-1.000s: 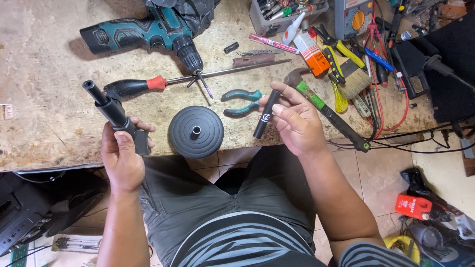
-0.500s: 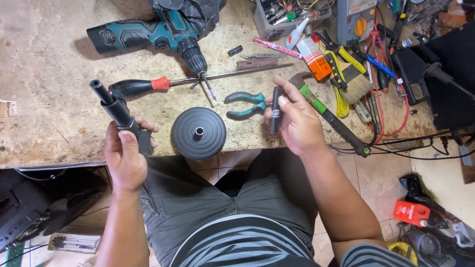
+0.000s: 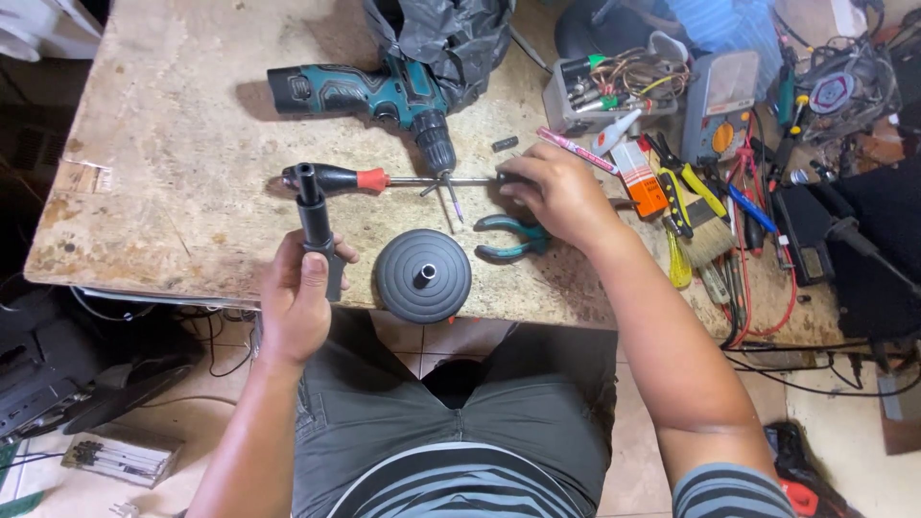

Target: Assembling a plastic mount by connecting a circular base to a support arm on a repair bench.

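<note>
While the left hand (image 3: 295, 302) kept a closed grip on a black tube (image 3: 315, 230) held upright at the tabletop (image 3: 173, 144) edge, the right hand (image 3: 556, 192) lay curled over the screwdriver (image 3: 384, 179) shaft; its grip was unclear. Right of the left grip sat a round black cap (image 3: 422, 275); teal pliers (image 3: 508, 238) lay beneath the right.

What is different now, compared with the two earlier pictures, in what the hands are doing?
The right hand has gone forward from the bench edge, where it held up a short black rod, to the screwdriver shaft beside the green pliers; the rod is no longer visible, perhaps hidden under the fingers. The left hand still grips the black tube upright. The round black base and the drill lie as before.
</note>
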